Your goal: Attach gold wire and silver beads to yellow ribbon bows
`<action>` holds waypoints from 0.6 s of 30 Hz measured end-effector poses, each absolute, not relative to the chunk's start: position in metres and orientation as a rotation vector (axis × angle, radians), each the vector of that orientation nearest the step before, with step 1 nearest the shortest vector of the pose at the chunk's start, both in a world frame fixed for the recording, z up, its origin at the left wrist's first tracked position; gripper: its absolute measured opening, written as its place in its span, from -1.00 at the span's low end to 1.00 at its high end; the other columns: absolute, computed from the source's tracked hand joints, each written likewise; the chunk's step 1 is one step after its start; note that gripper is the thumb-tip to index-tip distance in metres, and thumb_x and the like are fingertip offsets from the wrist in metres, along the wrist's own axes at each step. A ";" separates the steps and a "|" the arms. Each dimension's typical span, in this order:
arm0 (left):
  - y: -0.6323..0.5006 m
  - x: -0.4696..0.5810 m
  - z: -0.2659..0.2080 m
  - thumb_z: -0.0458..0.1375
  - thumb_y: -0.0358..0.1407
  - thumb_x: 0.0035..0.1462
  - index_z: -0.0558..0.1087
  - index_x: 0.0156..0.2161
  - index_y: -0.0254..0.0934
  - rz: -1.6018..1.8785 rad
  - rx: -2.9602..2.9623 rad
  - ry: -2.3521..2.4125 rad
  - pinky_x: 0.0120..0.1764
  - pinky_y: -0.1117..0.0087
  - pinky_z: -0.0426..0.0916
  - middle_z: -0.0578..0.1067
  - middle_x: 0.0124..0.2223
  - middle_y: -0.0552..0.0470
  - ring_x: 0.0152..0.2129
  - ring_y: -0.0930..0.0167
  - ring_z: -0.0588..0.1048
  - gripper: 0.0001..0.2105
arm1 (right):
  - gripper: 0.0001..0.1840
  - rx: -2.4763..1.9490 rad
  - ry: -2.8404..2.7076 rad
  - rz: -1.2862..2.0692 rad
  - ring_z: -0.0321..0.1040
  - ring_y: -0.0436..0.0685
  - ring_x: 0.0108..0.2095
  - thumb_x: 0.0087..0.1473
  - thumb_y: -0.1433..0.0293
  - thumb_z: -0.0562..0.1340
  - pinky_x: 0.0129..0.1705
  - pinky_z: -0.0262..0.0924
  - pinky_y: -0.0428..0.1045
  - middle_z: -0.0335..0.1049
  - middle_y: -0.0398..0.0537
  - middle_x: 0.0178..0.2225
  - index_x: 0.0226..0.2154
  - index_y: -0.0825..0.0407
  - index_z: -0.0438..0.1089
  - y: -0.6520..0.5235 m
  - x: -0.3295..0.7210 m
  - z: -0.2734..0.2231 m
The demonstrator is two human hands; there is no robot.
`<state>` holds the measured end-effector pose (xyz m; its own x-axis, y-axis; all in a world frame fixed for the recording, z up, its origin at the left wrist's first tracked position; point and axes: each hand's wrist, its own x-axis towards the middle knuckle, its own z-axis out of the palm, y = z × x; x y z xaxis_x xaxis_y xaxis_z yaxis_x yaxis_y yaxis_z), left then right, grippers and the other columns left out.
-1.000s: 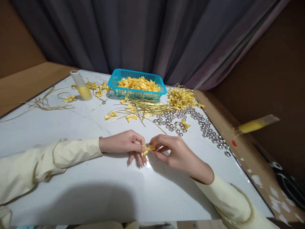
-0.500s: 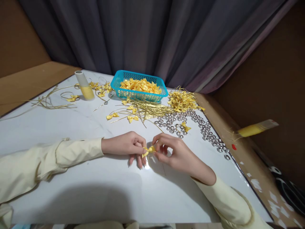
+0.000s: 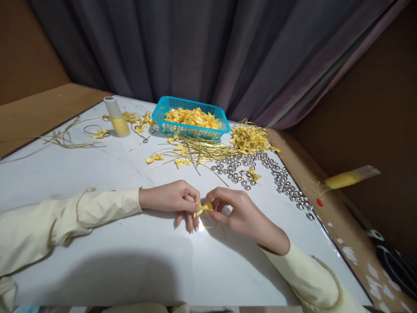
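A small yellow ribbon bow (image 3: 204, 208) is held just above the white tabletop, between my two hands. My left hand (image 3: 177, 200) pinches its left side with thumb and forefinger, the other fingers hanging below. At the bow's right side, my right hand (image 3: 233, 211) has thumb and forefinger closed on the loop. A thin wire or cord curves down beneath the bow; its far end is hard to make out. Beyond my hands lie gold cords (image 3: 208, 150), loose yellow bows (image 3: 181, 163) and silver ring-like beads (image 3: 233, 167).
A blue plastic basket (image 3: 159, 114) full of yellow bows stands at the back. Right of it is a heap of corded bows (image 3: 249, 137). A yellow-filled tube (image 3: 117, 117) stands back left; another tube (image 3: 352, 177) lies right. Black-handled scissors (image 3: 394, 263) lie beyond the table's right edge.
My right hand has shifted slightly left, its fingertips closer in on the bow's right loop. My left hand keeps its pinch almost unmoved.
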<state>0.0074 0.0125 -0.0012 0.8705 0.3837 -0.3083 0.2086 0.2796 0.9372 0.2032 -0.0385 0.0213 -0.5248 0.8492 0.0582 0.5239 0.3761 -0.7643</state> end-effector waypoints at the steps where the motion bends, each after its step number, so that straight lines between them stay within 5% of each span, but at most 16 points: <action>1: 0.012 0.007 -0.001 0.18 -0.22 0.05 0.33 -0.46 -0.35 0.124 1.303 0.541 -0.68 0.58 0.34 0.59 -0.44 -0.14 -0.55 0.37 0.57 -0.78 | -0.88 -1.180 -2.206 0.978 0.33 -0.05 -0.47 -0.03 0.60 0.20 -0.39 0.27 -0.14 0.39 -0.11 -0.42 -0.40 0.09 0.36 -0.039 0.203 0.022; 18: 0.016 0.006 -0.002 0.20 -0.20 0.04 0.37 -0.44 -0.37 0.114 1.261 0.497 -0.66 0.56 0.37 0.59 -0.42 -0.13 -0.52 0.36 0.57 -0.77 | -0.80 -1.100 -2.167 0.997 0.42 0.00 -0.43 -0.03 0.62 0.20 -0.34 0.32 -0.12 0.50 -0.05 -0.38 -0.38 0.10 0.51 -0.041 0.203 0.025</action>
<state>0.0057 0.0157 -0.0022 0.8888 0.3499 -0.2961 0.1861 0.3149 0.9307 0.2026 -0.0408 0.0253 -0.5420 0.8333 0.1090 0.4594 0.4023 -0.7919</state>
